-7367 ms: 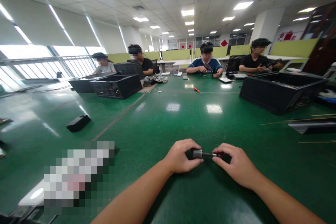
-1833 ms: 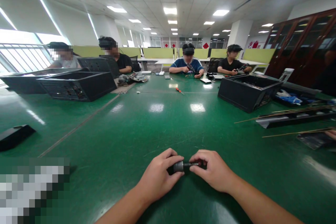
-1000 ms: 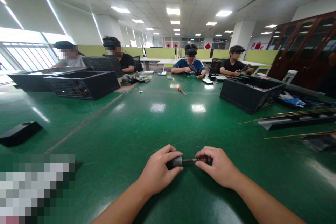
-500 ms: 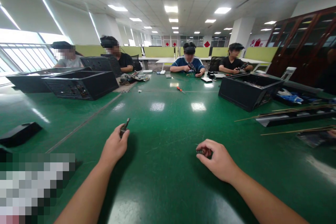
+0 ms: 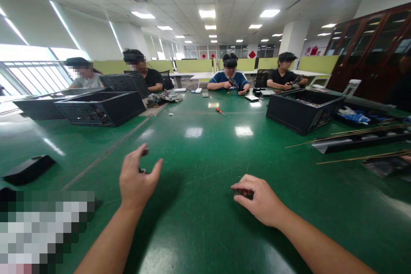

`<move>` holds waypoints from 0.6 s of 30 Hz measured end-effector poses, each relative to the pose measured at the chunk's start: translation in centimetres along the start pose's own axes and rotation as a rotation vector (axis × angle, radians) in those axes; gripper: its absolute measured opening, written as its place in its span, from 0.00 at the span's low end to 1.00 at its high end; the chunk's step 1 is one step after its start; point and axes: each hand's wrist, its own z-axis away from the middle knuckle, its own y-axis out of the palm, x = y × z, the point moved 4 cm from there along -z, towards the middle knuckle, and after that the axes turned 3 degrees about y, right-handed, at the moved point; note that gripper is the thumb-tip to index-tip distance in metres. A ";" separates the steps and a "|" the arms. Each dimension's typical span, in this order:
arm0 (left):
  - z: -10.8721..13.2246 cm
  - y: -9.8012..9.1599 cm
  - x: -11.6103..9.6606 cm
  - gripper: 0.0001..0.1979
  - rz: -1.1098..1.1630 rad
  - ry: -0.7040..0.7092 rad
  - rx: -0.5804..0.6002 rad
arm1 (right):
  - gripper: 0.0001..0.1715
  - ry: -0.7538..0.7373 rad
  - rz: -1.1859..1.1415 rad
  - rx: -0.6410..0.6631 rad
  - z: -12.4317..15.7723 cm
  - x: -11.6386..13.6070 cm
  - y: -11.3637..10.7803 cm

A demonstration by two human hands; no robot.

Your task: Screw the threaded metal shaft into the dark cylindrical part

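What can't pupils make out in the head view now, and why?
Head view, all:
Small dark rounded piece by the left hand: mostly hidden by that hand; whether held, unclear.
Dark stubby piece in the right hand: partly covered by fingers.
Pale oblong object: pixelated, cut by left and bottom edges.

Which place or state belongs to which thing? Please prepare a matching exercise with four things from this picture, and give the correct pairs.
1. Left hand
2. Right hand
3. Screwdriver
4. Wooden cabinet

A. Lying on the green table
B. Thumb spread wide
C. At the picture's right edge
D. Holding a small dark piece

Pairs: 1-B, 2-D, 3-A, 4-C
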 end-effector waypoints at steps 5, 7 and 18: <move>6.1 4.0 -12.0 0.27 0.507 0.594 0.595 | 0.25 0.015 -0.135 -0.020 0.1 0.0 1.0; 7.7 4.9 -14.4 0.24 0.629 0.617 0.664 | 0.34 0.065 -0.237 -0.023 0.1 -0.2 1.4; 2.0 3.2 -7.4 0.06 0.441 0.109 0.213 | 0.39 0.168 -0.407 0.025 -0.2 -1.4 1.6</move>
